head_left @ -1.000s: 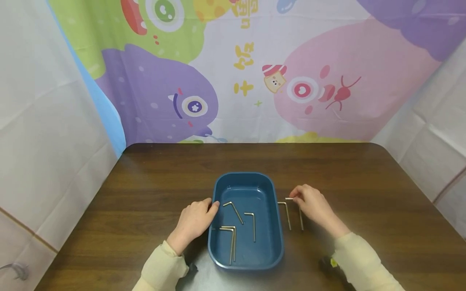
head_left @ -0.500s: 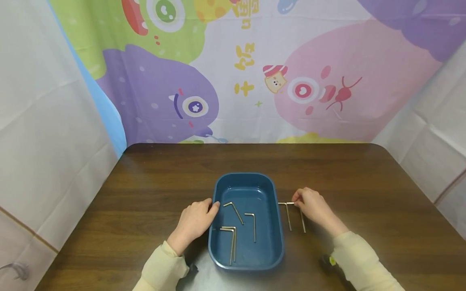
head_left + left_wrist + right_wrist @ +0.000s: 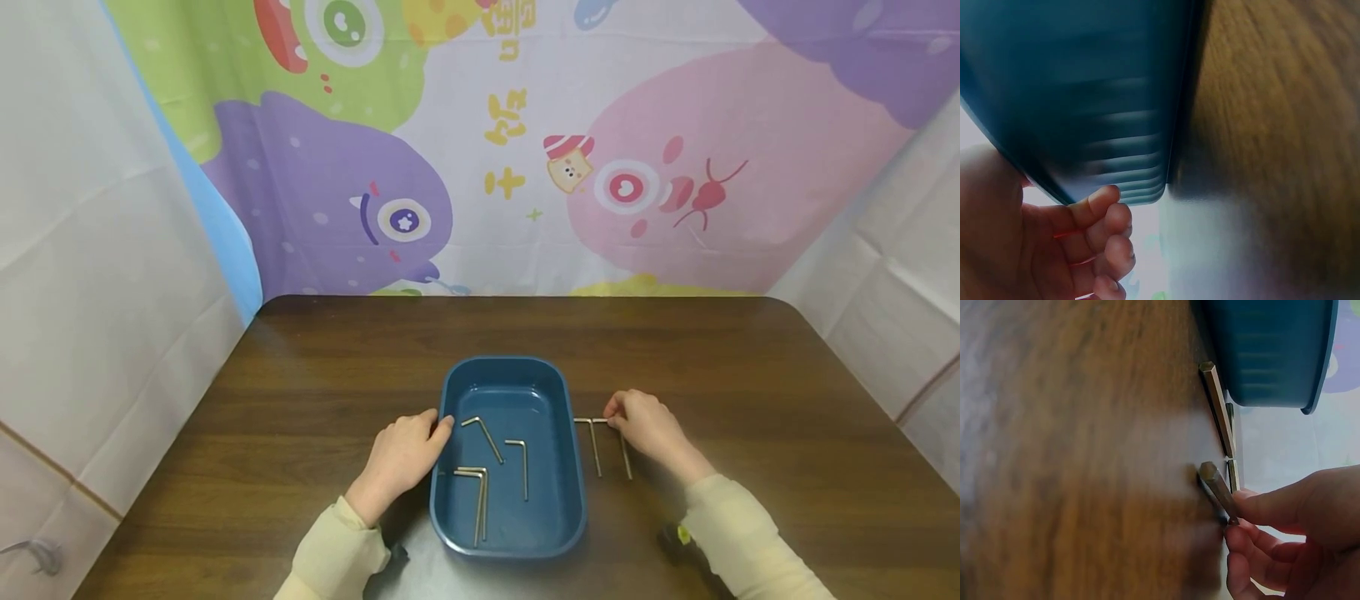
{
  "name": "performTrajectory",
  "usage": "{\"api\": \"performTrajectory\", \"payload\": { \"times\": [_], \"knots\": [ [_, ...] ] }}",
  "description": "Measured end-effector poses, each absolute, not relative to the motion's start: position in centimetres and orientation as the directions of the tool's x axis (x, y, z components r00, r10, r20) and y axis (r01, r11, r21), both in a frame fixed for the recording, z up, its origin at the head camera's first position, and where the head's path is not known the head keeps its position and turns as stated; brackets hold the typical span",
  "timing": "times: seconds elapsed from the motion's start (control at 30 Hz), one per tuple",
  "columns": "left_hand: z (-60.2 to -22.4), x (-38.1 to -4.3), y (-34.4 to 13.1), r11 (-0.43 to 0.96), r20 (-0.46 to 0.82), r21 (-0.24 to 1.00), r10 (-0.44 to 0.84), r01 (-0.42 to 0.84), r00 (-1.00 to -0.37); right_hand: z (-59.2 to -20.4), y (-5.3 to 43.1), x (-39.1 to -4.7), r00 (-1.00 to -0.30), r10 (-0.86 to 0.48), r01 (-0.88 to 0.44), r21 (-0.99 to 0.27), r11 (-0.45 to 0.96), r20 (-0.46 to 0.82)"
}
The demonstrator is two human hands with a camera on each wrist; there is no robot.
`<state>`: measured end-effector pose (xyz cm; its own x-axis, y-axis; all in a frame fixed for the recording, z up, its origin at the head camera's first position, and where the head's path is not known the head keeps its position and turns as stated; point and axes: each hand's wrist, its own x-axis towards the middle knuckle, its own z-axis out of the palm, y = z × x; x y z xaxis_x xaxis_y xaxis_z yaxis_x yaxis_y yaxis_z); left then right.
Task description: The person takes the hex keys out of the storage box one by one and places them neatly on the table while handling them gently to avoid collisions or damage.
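Observation:
In the head view my left hand holds the left side of a deep blue bin, thumb over the rim and fingers outside. Several L-shaped hex keys lie inside, among them a single key and a close pair. To the right of the bin, my right hand pinches a hex key near its bend. Its short arm meets the corner of another hex key lying on the table. The right wrist view shows thumb and fingertips around the held key, close over the wood.
Everything stands on a dark brown wooden table. A cartoon-printed curtain hangs along its back edge, with pale sheets at both sides. A small dark object with a yellow-green spot shows by the right sleeve.
My right hand has shifted slightly toward me and right, bringing the held key's short arm down into line with the neighbouring key's short arm. Left hand and bin stay put.

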<state>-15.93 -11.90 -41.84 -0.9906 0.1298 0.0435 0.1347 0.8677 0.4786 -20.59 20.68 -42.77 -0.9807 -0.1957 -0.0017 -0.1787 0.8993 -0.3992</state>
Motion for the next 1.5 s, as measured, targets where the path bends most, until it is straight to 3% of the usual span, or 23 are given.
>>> {"api": "performTrajectory", "payload": {
  "times": [0.83, 1.13, 1.5],
  "knots": [
    [-41.6, -15.9, -11.8, 0.871, 0.04, 0.473, 0.13, 0.134, -0.991, -42.3, 20.3, -20.1, -0.984, -0.176, -0.167, -0.357, 0.919, 0.007],
    [-41.8, -15.9, -11.9, 0.868, 0.033, 0.479, 0.133, 0.133, -0.991, -40.3, 18.1, -18.3, -0.979, -0.146, -0.187, -0.337, 0.923, 0.143],
    [-41.7, -15.9, -11.9, 0.869, 0.042, 0.476, 0.133, 0.137, -0.99, -37.3, 13.6, -16.3, -0.913, -0.238, -0.35, -0.338, 0.874, 0.33]
  ]
}}
